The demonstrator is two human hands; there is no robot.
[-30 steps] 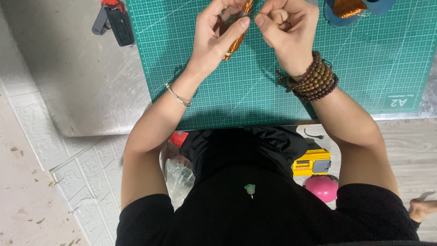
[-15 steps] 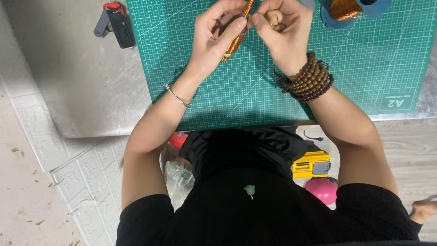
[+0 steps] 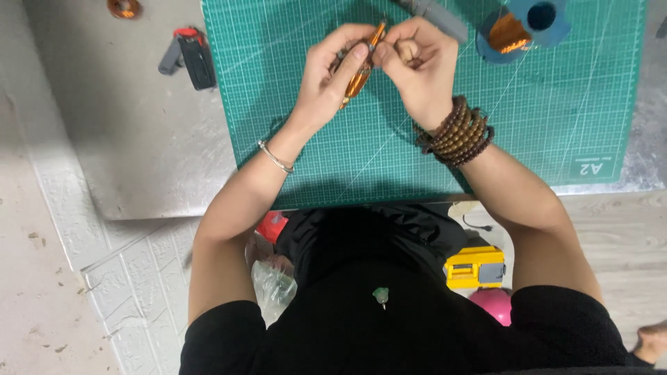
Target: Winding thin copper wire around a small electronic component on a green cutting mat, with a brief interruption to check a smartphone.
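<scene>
I have 1 slim copper-coloured coil piece (image 3: 359,69) pinched in my left hand (image 3: 332,76), held just above the far part of the green cutting mat (image 3: 389,160). My left fingers are closed around it along its length. My right hand (image 3: 417,69) is curled nearly into a fist beside its upper end, fingertips meeting at the tip; whether they grip a strand of wire there I cannot tell, it is too fine to see. I judge the winding partly done: the piece already looks wrapped in copper, yet both hands are on it and it has not been set down.

Counting outward: 1 blue spool of copper wire (image 3: 521,28) to my right, 1 grey pen-like tool (image 3: 438,17) beyond my knuckles, 1 black and red hand tool (image 3: 189,55) off the mat on the grey table (image 3: 139,153), and 1 small copper ring (image 3: 124,8) at the far left corner.
</scene>
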